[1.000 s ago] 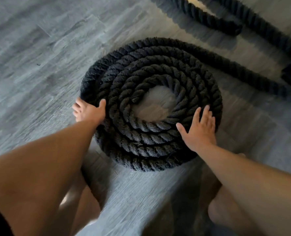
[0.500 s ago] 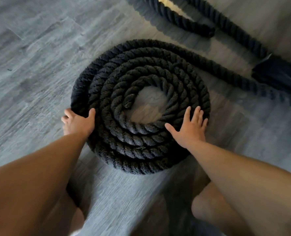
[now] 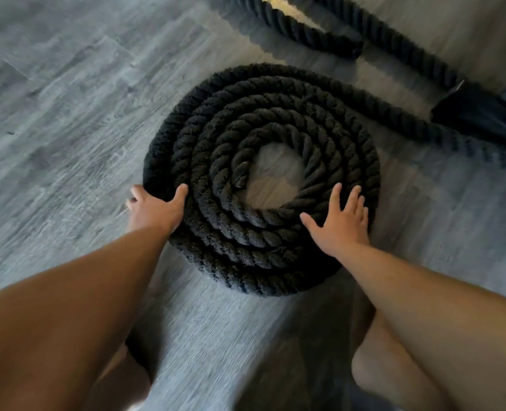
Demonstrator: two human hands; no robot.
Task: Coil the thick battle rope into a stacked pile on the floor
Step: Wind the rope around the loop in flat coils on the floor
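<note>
Coiling is well along, we judge: the battle rope lies on the grey plank-patterned floor as a round spiral of several turns around a bare centre. What looks like a lower layer shows under its near edge.

Our left hand clasps the outermost turn at the spiral's left side, thumb over the top and fingers curled down the outside. Our right hand lies flat on the near-right turns, fingers straight and spread, pressing rather than gripping. The step in hand looks like squaring and tightening the pile.

A free length runs off to the right toward a dark fitting, and more rope lies farther off. So the next move calls for hauling in slack and laying another turn on top without pushing the lower rings outward.

The rope is thick, black, twisted and fuzzy, and we judge it heavy. Its inner end looks bound and slightly glossy. The floor looks smooth, so the pile may slide.
</note>
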